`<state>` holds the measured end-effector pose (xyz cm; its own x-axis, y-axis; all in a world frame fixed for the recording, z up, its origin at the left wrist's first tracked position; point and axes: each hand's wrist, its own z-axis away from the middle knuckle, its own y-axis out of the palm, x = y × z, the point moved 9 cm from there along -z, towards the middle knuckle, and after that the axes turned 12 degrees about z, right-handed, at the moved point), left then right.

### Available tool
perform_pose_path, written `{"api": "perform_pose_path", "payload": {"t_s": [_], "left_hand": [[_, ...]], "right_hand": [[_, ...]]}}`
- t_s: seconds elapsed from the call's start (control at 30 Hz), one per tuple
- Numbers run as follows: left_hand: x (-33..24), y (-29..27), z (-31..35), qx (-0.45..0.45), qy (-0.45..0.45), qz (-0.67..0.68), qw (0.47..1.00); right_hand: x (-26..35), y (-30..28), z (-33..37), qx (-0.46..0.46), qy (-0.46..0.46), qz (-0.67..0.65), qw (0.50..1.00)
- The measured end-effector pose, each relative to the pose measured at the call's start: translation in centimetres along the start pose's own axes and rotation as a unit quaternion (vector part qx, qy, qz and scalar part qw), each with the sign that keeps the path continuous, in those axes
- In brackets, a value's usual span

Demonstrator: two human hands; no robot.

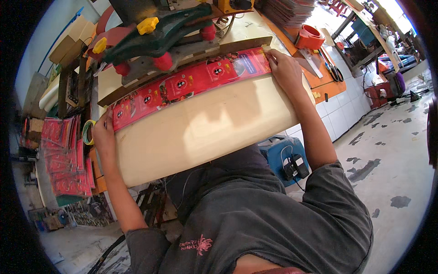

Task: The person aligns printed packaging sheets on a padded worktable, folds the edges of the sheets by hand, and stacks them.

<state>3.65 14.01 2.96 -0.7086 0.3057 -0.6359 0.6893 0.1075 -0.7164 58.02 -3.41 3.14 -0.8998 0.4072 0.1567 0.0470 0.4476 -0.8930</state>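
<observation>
A long red printed plastic strip (175, 86), which looks like a row of joined flat pouches, lies across a cream-coloured work board (205, 118). At the strip's left end, my left hand (104, 137) is closed on its edge. My right hand (285, 68) grips the opposite end, with the thumb side along the strip. The strip's far edge lies against a brown bar (237, 43). Just beyond stands a dark green machine head (171, 32) with yellow knobs and red rounded feet. My fingertips are partly hidden.
Red printed pouches (66, 155) are piled at the left, beside a roll of tape (88, 132). On the right are a red tape dispenser (310, 36), a metal ruler (311, 63) and black scissors (336, 73). A blue stool (273, 155) holding black adapters (295, 166) stands below.
</observation>
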Motion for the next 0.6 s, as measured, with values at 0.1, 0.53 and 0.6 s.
{"api": "perform_pose_path", "payload": {"t_s": [0.1, 0.53, 0.6], "left_hand": [[0.7, -0.6, 0.3, -0.007, 0.000, -0.001, 1.000], [0.8, -1.1, 1.0, -0.106, 0.029, -0.020, 0.994], [1.3, -1.1, 0.8, -0.105, 0.031, -0.015, 0.994]], "right_hand": [[0.5, 0.4, -0.2, 0.018, 0.010, -0.014, 1.000], [-1.4, 2.0, -0.7, 0.075, 0.025, -0.002, 0.997], [-0.8, 1.4, -0.5, 0.030, -0.013, -0.015, 0.999]]}}
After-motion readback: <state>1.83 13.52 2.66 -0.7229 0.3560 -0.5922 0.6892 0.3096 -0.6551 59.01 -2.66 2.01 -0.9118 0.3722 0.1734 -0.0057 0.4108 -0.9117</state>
